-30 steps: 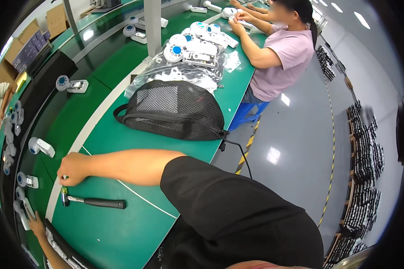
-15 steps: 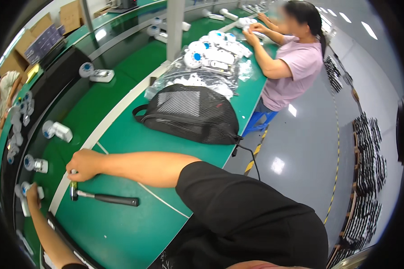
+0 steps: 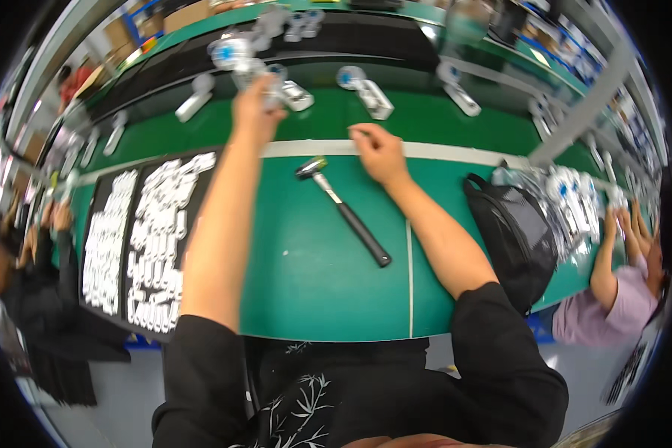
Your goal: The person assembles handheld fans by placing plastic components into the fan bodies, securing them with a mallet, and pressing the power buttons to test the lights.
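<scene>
Stretched far over the belt, my left hand (image 3: 255,113) is closed on a white device (image 3: 231,54) with a round, blue-centred head; motion smears both. My right hand (image 3: 381,153) hovers by the belt's pale near edge with its fingers curled together. Whatever may be between those fingertips is too small to make out. On the green table between my forearms lies a hammer (image 3: 360,233) with a black handle, a metal shaft and a yellowish face on its head. Another white device (image 3: 366,92) of the same kind rests on the belt beyond my right hand.
Black trays (image 3: 130,216) full of small white parts stand left of my left forearm. A black mesh bag (image 3: 517,231) and bagged white devices (image 3: 573,196) lie on the right. Co-workers sit at both sides. A grey post (image 3: 586,104) rises at the right.
My view has swung leftward from the co-worker on the right to the bench in front. My left hand has lifted a white device off the belt. The hammer still lies on the table.
</scene>
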The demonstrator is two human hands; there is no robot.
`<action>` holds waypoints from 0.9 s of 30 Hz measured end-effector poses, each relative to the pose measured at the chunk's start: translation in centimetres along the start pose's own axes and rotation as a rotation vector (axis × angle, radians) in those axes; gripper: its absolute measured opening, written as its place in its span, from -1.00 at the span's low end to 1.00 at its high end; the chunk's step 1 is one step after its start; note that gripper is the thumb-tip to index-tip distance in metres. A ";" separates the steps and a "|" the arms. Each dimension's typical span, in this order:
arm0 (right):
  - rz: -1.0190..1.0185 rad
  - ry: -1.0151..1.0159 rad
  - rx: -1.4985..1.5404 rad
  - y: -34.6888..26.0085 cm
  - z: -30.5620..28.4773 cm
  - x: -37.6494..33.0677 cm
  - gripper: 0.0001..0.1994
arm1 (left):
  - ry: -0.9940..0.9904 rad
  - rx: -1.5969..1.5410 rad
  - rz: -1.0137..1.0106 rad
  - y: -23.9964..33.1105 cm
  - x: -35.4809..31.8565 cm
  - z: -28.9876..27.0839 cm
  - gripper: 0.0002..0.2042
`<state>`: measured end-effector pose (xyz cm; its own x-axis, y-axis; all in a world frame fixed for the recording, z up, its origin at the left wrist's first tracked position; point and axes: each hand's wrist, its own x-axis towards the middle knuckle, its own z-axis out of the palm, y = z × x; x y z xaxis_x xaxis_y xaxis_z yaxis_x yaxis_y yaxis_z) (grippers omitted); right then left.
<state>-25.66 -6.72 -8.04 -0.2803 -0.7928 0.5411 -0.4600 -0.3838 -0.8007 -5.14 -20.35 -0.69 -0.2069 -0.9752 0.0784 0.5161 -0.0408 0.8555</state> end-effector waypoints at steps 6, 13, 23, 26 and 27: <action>-0.045 0.114 0.096 -1.3 -0.8 -0.1 -0.86 | 0.005 0.440 0.230 -5.9 -5.2 0.2 -0.66; -0.211 -0.504 0.052 -13.5 10.0 -1.3 -0.87 | 0.070 0.606 0.495 -7.9 -5.8 -2.5 -0.63; -0.351 -0.685 -0.733 -9.8 26.7 4.0 -0.80 | 0.114 0.515 0.264 -8.0 -5.4 -1.5 -0.67; -0.421 -0.652 -0.756 -9.6 27.2 3.4 -0.82 | 0.144 0.518 0.218 -8.2 -5.0 -1.7 -0.69; -0.496 -0.600 -0.747 -9.7 26.8 3.5 -0.82 | 0.109 0.505 0.212 -7.9 -5.1 -1.4 -0.69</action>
<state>0.38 -18.48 -5.26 0.4439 -0.8091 0.3852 -0.8635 -0.5010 -0.0571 -7.03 -15.38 -8.58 -0.0412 -0.9687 0.2450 0.0692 0.2418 0.9679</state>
